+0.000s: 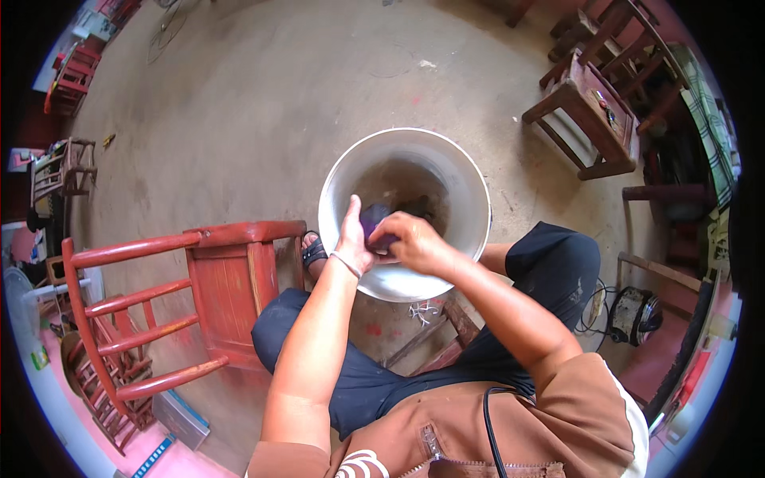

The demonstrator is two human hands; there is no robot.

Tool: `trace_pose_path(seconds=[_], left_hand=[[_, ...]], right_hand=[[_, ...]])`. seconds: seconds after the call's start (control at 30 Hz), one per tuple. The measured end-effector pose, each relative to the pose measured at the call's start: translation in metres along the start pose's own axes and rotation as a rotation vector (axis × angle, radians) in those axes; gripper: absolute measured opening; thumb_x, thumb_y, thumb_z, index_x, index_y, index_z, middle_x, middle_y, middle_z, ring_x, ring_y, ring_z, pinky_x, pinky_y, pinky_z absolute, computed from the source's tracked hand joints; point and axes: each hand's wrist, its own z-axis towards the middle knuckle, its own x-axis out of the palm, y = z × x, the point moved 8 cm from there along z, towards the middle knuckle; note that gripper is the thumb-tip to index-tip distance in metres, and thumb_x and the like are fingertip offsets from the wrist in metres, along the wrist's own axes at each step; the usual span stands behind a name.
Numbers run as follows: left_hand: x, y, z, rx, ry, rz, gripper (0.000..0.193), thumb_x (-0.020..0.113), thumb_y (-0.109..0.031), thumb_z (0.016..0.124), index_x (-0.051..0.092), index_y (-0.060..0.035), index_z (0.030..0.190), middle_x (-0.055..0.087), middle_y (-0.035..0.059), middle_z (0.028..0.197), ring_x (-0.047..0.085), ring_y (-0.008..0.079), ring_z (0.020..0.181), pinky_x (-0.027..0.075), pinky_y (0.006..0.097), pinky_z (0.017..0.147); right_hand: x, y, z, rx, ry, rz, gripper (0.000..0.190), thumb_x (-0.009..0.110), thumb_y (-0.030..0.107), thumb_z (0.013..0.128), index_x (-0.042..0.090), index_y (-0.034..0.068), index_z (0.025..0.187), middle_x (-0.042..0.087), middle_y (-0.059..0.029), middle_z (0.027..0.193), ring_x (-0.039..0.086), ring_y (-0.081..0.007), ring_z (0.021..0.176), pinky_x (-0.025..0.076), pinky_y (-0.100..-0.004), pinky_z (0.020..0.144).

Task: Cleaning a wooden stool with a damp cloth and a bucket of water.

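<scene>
A round metal pot or basin [418,287] with a pale rim stands on the floor before me, between my legs. Brown, murky content, perhaps water, shows at its bottom, with dark shapes in it. Over its near left part my left hand [357,242] holds a dark purple object [375,218], thumb pointing up and a pale band at the wrist. My right hand [412,242] is at the same object from the right, its fingers bent against it and slightly blurred. What the object is, I cannot tell.
A red wooden chair [224,299] stands close on my left. At the upper right is a wooden stool [603,107] with small items on it. A dark round appliance [633,316] with a cable sits at right. White scraps [423,312] lie just below the pot.
</scene>
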Motion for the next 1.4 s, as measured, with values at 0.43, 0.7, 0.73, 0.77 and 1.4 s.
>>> trace_pose_path(seconds=[0.43,0.7,0.73,0.77,1.4], left_hand=[[-0.024,0.006,0.081,0.277,-0.085,0.039,0.042,0.048,-0.039,0.097,0.056,-0.0035,0.119,0.061,0.0113,0.114,0.061,0.0256,0.104,0.047,0.0399,0.095],[0.013,-0.050,0.004,0.385,-0.125,0.230,0.084,0.056,-0.052,0.091,0.009,-0.0158,0.150,0.001,0.0223,0.155,0.019,0.0532,0.136,0.034,0.0663,0.098],[0.014,-0.054,-0.005,0.418,-0.123,0.217,0.081,0.057,-0.051,0.091,0.015,-0.0133,0.149,0.012,0.0227,0.153,0.025,0.0500,0.135,0.033,0.0639,0.101],[0.010,-0.054,-0.005,0.410,-0.139,0.206,0.081,0.057,-0.051,0.091,0.015,-0.0133,0.149,0.012,0.0227,0.153,0.025,0.0500,0.135,0.033,0.0639,0.101],[-0.020,-0.013,0.049,0.054,0.199,-0.026,0.093,0.039,-0.082,0.079,0.039,-0.0129,0.140,0.043,0.0192,0.136,0.050,0.0447,0.114,0.041,0.0639,0.093]], right_hand=[[-0.023,-0.079,0.029,0.396,-0.241,-0.451,0.033,0.055,0.036,0.086,0.063,0.005,0.094,0.065,-0.0225,0.088,0.064,-0.0415,0.085,0.052,-0.0488,0.076],[-0.005,-0.224,0.033,0.610,-0.291,-0.920,0.035,0.056,0.034,0.089,0.063,0.010,0.114,0.062,-0.0159,0.120,0.060,-0.0321,0.112,0.049,-0.0451,0.091],[0.011,-0.225,0.032,0.540,-0.237,-1.137,0.037,0.058,0.033,0.089,0.062,0.009,0.117,0.062,-0.0163,0.120,0.059,-0.0325,0.112,0.048,-0.0437,0.092],[0.043,-0.258,0.026,0.679,0.158,-0.992,0.036,0.057,0.030,0.089,0.064,0.009,0.117,0.062,-0.0159,0.122,0.059,-0.0321,0.112,0.048,-0.0441,0.092],[-0.013,0.002,0.014,0.127,-0.223,0.118,0.020,0.055,0.020,0.086,0.062,0.003,0.094,0.058,-0.0130,0.093,0.060,-0.0279,0.085,0.049,-0.0389,0.076]])
